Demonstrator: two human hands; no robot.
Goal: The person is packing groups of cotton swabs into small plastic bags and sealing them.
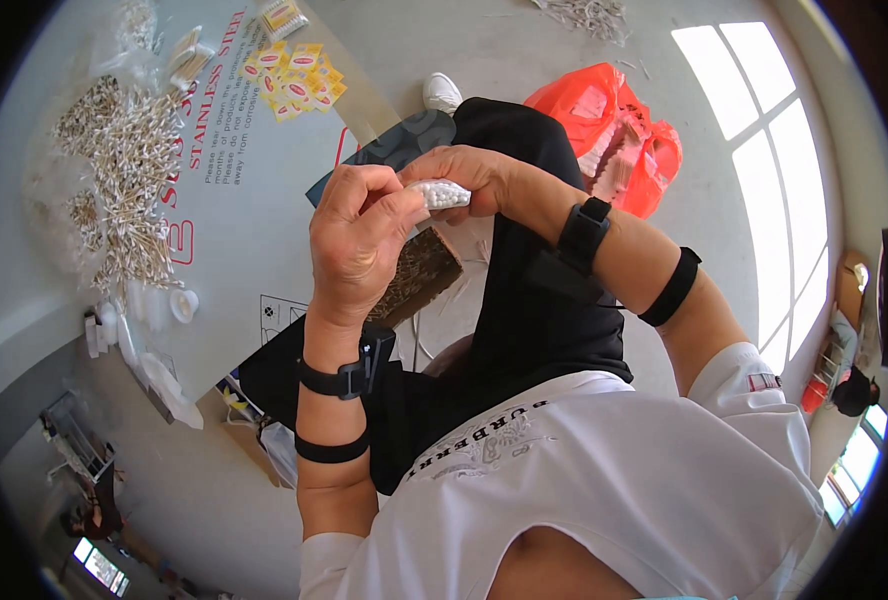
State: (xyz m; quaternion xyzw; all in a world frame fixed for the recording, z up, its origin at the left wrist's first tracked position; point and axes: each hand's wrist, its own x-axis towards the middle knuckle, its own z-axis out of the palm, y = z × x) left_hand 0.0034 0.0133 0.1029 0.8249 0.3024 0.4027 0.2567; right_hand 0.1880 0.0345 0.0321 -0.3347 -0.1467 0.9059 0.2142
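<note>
One bundle of white-tipped swabs [444, 194] is sitting between the two hands. The left hand [354, 225] is pinching its left end, thumb against bent fingers; the right hand [474, 178] is curling closed around its far side and right end. How nearly complete this bundle is, I cannot tell. Below the hands, near the lap, a brown box [432, 296] is holding many thin sticks. Left of the hands, a large heap of loose swabs [129, 175] is lying on the tabletop [264, 240], so plenty appears to be left unbundled. Beyond the hands, yellow cards [294, 82] are lying loose, seemingly unused, and past them one labelled pack [283, 18] is resting, looking finished. Right of the hands, a red plastic bag [614, 95] is holding something pinkish. As for writing, the tabletop is carrying large red capitals and smaller dark print; the cards are showing red marks, too tiny to read; the white shirt [604, 470] is bearing black lettering.
</note>
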